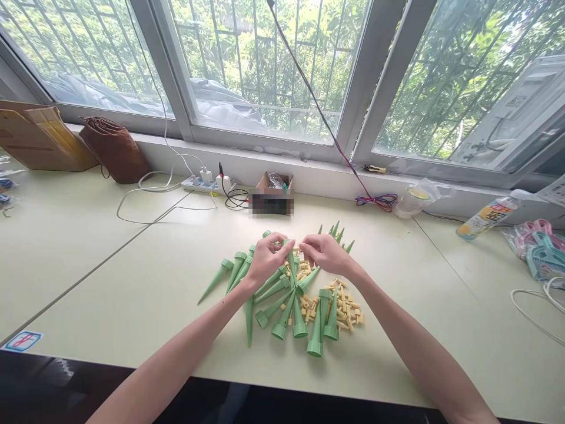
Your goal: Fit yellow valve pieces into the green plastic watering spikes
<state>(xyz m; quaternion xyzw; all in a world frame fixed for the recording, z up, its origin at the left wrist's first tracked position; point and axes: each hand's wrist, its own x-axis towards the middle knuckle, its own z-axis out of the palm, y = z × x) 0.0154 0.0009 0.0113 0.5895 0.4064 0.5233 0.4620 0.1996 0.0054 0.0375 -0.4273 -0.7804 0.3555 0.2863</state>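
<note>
My left hand is closed around the upper end of a green plastic watering spike, whose pointed end hangs down toward the pile. Just to its right, my right hand is pinched close to the top of that spike; whatever sits between its fingertips is too small to make out. More green spikes lie fanned out below and beside both hands, some with ribbed caps toward me. Among and under them are many small pale-yellow plastic fittings. A few spike tips point away behind my right hand.
A power strip with cables and a small open cardboard box stand along the window sill. At left are a brown drawstring pouch and a carton. A spray can and bagged pink and teal items lie at right.
</note>
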